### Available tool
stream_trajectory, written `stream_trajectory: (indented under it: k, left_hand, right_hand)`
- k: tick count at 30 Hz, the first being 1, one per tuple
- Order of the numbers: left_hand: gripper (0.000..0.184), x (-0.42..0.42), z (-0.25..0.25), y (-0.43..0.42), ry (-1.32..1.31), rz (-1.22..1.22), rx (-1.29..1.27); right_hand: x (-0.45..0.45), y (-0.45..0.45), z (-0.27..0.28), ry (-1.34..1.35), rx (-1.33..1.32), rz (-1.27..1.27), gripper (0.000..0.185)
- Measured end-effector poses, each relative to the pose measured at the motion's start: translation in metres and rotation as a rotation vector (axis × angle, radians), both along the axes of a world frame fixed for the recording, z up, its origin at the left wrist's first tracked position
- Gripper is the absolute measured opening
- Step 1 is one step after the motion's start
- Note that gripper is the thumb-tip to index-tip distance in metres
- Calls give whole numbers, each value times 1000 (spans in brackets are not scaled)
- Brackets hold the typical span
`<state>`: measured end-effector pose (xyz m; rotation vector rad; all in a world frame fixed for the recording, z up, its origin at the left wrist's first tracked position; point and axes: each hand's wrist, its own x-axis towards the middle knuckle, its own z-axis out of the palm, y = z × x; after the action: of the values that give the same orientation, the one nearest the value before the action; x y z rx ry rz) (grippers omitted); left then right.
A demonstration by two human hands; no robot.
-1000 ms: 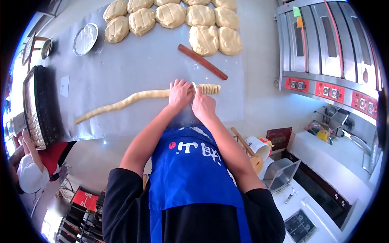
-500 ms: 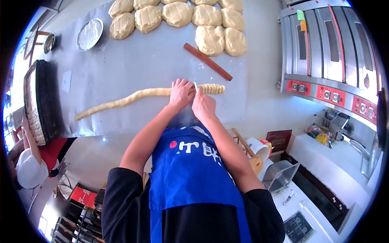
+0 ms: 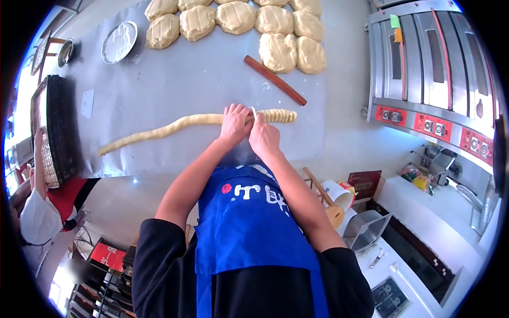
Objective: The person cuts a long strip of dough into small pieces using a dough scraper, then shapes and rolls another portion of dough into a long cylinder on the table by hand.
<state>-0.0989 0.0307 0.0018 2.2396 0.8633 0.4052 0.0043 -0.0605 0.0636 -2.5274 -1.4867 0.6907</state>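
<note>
I'm in the room, looking on. Clock: 12 is straight out past the hands, & both hands are in the middle.

The long dough rope lies on the gray table, w/ a wavy tail going out to abt 9 o'clock. Its R end is cut: a row of thin bits sits at 3, packed side by side. So the short end is done. The long part, from the L hand out to the tip, is smooth w/ no cuts. I'd say most of it is left, way more than half.

The R hand is closed up, pinching a thin white blade that stands at the rope, btwn the 2 hands. The L hand lies over the rope just beside it, fingers close together; can't tell if it grips or only pushes down.

Big dough lumps sit up at 12, all whole. A brown stick lies at 1, & a white dusty dish at 10. A co-worker is over at 8, by a black tray.
</note>
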Motion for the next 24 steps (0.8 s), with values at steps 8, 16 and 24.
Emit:
stream_trajectory:
  k: [8,16,24]
  left_hand:
    - [25,-16,2,5,-9,29,39]
    - [22,-16,3,5,39,9,18]
    - [24,-32,6,13,-29,15,-1]
  right_hand:
    - [7,-20,7,1,175,-72,20]
    - [-16,3,-9,0,25,-14,21]
    - [-12,-13,16,44,184,-69,20]
